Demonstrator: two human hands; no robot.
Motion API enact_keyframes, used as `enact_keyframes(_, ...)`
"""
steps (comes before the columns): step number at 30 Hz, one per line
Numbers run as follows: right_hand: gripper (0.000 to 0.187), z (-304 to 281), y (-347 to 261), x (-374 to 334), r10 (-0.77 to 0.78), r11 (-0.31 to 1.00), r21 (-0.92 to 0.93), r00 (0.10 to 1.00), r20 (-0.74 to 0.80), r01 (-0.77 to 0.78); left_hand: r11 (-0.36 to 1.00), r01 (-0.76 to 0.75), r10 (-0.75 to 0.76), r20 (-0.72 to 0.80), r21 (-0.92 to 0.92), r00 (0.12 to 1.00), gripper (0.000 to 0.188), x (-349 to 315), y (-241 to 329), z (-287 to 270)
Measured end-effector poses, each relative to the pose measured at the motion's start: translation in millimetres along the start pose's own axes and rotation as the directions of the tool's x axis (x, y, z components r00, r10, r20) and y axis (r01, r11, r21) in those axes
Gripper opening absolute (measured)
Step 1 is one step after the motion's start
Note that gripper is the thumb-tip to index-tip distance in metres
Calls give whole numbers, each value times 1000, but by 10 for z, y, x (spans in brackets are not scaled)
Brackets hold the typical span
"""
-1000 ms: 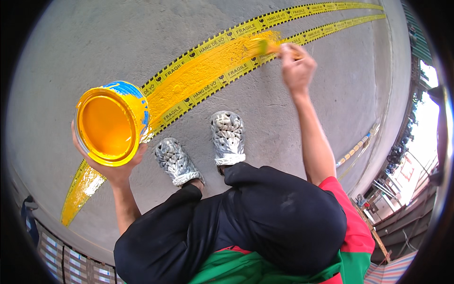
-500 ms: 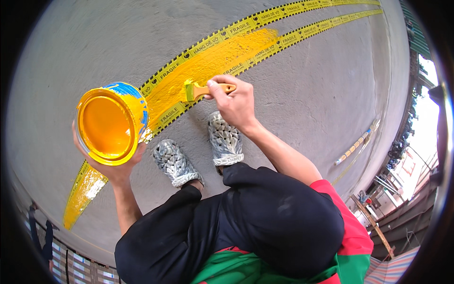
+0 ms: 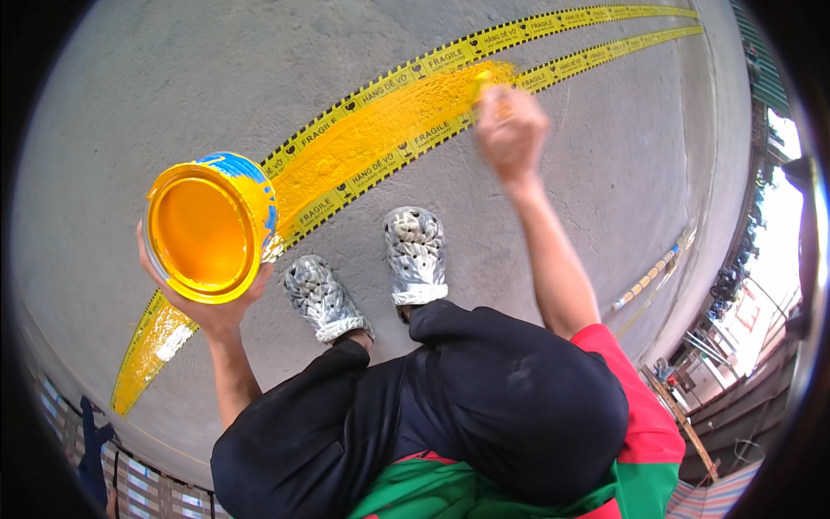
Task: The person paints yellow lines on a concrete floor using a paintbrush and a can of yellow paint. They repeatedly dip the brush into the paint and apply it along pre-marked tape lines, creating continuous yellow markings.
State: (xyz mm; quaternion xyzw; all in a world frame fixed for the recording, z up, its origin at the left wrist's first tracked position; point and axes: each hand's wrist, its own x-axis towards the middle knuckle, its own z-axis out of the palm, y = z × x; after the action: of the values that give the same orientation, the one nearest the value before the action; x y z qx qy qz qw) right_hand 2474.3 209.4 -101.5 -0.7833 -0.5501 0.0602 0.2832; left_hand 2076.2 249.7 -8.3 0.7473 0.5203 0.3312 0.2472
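My left hand is closed around the lower side of a paint can, which is tilted so that its mouth and the yellow-orange paint inside show. Out to the right, my right hand, smeared by motion, grips a paintbrush whose bristles are over the far end of the wet yellow stripe. Two strips of yellow-and-black tape border the stripe, the upper tape and the lower tape. The brush's handle is mostly hidden by my fingers.
My patterned clogs stand on the grey concrete floor just below the stripe. A striped pole lies at the right. Wooden planks and clutter stand beyond the right edge. Another person's dark-clad leg shows at the lower left.
My right hand has swept the paintbrush right and away from me along the stripe, from its middle to its far end. The can has shifted very slightly right.
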Motion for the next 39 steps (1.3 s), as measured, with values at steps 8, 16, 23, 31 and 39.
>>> enact_keyframes(8,16,170,-753,-506,290,772,469,894,340,-429,999,28,-28,7,-26,1000,116,13,32,47)
enact_keyframes(16,24,-435,719,503,298,949,-40,933,-203,-312,1000,-8,8,1,30,1000,112,20,-3,2)
enact_keyframes(23,20,153,-569,-444,51,955,284,992,119,-83,998,-38,37,16,48,999,112,47,19,20)
enact_keyframes(31,28,-81,25,73,420,835,286,881,218,-470,999,-40,40,40,-4,998,113,57,15,11)
enact_keyframes(39,30,-256,837,495,234,953,-136,943,-235,-271,999,1,-2,6,33,1000,115,14,9,-5)
